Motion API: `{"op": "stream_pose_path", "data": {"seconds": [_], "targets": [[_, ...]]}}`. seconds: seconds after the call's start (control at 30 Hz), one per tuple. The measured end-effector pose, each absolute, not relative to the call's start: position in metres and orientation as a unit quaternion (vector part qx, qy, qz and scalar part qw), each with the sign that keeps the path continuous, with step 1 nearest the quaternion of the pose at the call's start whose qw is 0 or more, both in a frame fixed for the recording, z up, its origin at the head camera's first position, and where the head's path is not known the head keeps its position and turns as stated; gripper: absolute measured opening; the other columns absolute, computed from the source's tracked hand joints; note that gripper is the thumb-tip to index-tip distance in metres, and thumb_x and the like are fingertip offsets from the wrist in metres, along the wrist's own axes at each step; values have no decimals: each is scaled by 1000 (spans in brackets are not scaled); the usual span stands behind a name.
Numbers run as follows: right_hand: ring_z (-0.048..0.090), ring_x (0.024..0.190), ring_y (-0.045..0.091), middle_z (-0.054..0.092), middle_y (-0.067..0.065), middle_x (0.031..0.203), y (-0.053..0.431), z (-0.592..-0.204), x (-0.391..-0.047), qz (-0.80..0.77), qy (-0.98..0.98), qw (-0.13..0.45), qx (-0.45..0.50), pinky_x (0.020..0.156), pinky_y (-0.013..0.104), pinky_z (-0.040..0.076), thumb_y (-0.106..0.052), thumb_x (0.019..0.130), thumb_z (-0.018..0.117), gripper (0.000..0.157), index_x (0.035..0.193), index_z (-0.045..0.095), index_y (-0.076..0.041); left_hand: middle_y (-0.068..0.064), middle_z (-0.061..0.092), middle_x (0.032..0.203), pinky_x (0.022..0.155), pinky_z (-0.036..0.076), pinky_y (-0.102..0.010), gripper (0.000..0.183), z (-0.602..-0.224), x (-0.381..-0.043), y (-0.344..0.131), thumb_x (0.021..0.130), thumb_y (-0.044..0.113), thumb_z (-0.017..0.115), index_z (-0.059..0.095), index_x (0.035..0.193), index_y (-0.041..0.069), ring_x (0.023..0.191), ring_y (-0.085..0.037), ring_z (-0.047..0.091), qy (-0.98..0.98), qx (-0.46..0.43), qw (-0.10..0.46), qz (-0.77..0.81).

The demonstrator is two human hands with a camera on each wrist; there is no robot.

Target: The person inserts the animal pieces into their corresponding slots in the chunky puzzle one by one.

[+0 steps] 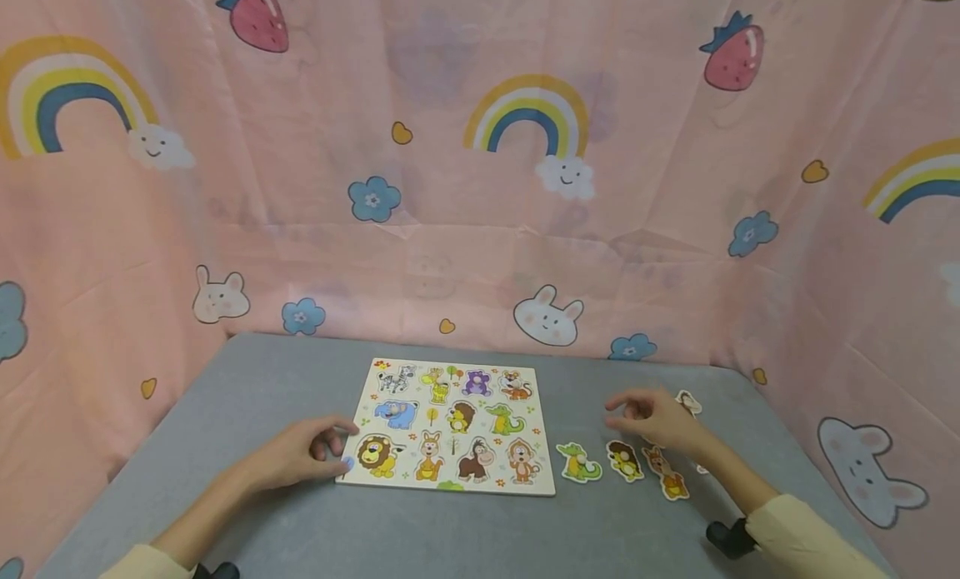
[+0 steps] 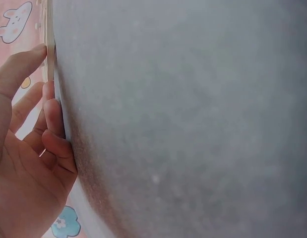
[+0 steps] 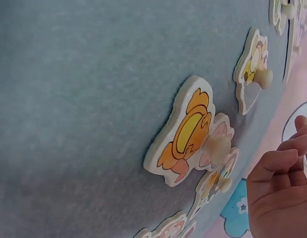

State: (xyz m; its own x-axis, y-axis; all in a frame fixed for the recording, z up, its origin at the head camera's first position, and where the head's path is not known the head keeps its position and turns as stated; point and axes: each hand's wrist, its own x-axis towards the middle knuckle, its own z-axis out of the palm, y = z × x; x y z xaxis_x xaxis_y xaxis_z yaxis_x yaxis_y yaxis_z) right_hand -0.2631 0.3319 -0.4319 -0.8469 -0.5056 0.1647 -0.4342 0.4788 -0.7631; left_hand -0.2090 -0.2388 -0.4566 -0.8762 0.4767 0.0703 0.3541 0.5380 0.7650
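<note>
A flat puzzle board (image 1: pixel 415 484) printed with animals lies on the table. My left hand (image 1: pixel 303 454) is at its left edge, thumb and a fingertip touching the rim near the front corner; the left wrist view shows the thumb against the board's side (image 2: pixel 50 62). My right hand (image 1: pixel 656 419) hovers over loose knobbed pieces, its fingers loosely bent with nothing between them. Below and left of it lie a crocodile piece (image 1: pixel 578 462), a hedgehog piece (image 1: pixel 625 461) and a kangaroo piece (image 3: pixel 190 126). Another piece (image 1: pixel 687 402) is partly hidden behind the hand.
More loose pieces, including one (image 3: pixel 215 183) beside the kangaroo and one (image 3: pixel 170 228) at the lower edge, lie in the right wrist view. A grey cloth covers the table (image 1: pixel 480 537). A pink patterned curtain (image 1: pixel 465 271) hangs behind and at both sides.
</note>
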Motion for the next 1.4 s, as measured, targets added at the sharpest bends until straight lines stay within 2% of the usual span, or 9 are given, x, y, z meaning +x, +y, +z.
{"op": "stream_pose_path", "data": {"seconds": [0.23,0.53,0.7,0.93,1.1,1.27,1.4], "targets": [[48,55,12,61,7,75,335,-436,-250,-432,863,44,-260,49,30,45,-12,95,73,27,117,68,4,-1,58,89,66,42,-27,44,-457,-209,-238,88,20,82,63,124,4,72,-11,51,871,244,71,421],[41,47,9,52,3,66,346,-442,-240,-444,836,20,-322,40,29,41,0,89,76,27,113,66,8,-1,58,89,66,42,-27,44,-456,-209,-238,88,20,82,63,125,4,72,-11,51,870,239,75,426],[39,51,5,47,-1,64,353,-442,-235,-437,841,21,-319,43,28,40,-2,88,78,32,115,64,7,-1,58,89,66,42,-27,44,-457,-210,-238,88,19,82,63,124,4,72,-11,51,871,238,72,423],[43,55,4,49,-6,67,354,-447,-229,-410,863,17,-294,48,27,42,-11,83,85,41,117,66,2,-1,59,88,65,42,-27,44,-458,-210,-239,87,19,82,63,124,4,72,-11,51,875,234,69,419],[41,54,2,47,-8,64,350,-450,-226,-394,872,19,-290,49,26,40,-16,80,88,44,116,67,-1,0,59,88,65,42,-27,44,-458,-211,-239,87,19,83,63,123,5,72,-11,51,876,234,67,417],[39,52,0,45,-10,62,346,-452,-226,-383,878,21,-288,49,25,39,-18,80,89,44,115,68,-2,-1,59,88,65,42,-27,44,-457,-210,-240,88,20,82,63,124,4,72,-11,51,872,240,67,420],[36,51,0,44,-7,60,346,-456,-228,-378,877,16,-296,48,24,37,-14,81,87,38,112,70,-2,-1,59,88,65,42,-27,43,-458,-210,-241,88,21,82,63,123,4,71,-10,51,872,245,66,418]]}}
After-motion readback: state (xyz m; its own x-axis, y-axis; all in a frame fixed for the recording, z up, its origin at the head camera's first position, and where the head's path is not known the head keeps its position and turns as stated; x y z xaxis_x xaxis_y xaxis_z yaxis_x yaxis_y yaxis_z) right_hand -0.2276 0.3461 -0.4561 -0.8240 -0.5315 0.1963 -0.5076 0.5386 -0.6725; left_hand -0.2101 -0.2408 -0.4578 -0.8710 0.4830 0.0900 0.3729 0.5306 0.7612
